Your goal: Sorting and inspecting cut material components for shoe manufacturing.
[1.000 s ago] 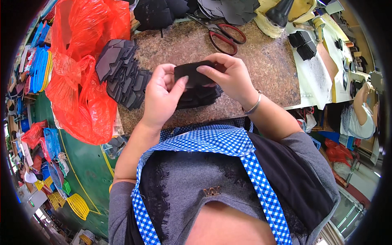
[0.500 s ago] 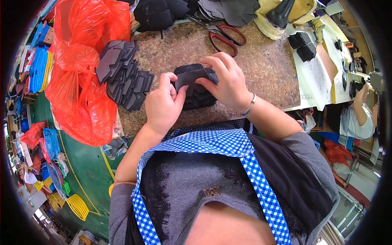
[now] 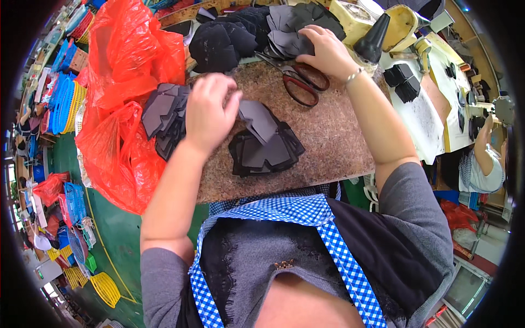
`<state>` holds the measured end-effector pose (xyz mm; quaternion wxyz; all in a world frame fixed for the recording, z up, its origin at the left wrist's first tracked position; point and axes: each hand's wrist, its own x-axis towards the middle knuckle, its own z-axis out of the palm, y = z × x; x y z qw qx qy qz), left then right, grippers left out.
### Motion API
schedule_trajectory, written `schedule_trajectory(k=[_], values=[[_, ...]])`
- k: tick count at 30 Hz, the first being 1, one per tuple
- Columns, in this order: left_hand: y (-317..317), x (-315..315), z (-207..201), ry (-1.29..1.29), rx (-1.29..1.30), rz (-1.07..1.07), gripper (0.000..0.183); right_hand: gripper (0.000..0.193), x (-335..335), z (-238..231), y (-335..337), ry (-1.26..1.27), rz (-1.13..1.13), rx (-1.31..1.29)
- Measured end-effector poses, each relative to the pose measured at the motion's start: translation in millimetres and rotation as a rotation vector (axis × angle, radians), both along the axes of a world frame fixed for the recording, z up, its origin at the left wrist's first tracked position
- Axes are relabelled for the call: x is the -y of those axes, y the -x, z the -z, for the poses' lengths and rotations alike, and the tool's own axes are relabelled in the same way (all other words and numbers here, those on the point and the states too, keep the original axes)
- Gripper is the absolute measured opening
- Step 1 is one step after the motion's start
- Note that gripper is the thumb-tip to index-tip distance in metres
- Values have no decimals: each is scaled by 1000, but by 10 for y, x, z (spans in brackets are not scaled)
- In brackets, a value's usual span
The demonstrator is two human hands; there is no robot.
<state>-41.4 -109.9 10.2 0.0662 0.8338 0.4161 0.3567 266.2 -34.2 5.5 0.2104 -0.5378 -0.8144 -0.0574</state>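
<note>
My left hand is raised beside the left pile of dark grey cut pieces. Slightly blurred, its fingers are loosely bent and its thumb stands apart, with nothing seen between them. Over the back pile of grey cut pieces reaches my right hand, thumb and fingers spread, fingertips at the pieces. In front of me lies a stack of black notched pieces. One grey piece lies askew on it, its far end near my left thumb. Red-handled scissors rest below my right hand.
A red plastic bag lies along the left of the mottled board. Black rounded pieces are heaped at the back. A black cone and a small black stack stand at right. Another person's arm shows far right.
Both hands have left the middle stack, where they held a grey piece. My left hand moved up and left; my right hand moved to the back pile. The piece now lies on the stack.
</note>
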Motion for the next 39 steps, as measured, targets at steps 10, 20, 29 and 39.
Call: schedule_trajectory(k=[10,20,29,39], values=[[105,-1123,-19,80,-218,-404,54,56,-318,-133,-171,695,63,-139],[221,-1047,-1,0,-233,-302,46,50,-314,-63,-207,523,-37,-90],[259,-1140,382,-28,31,-431,42,27,172,75,-108,72,-174,-29],[41,-1066,399,-415,-211,-425,30,20,882,-48,88,355,-50,-899]])
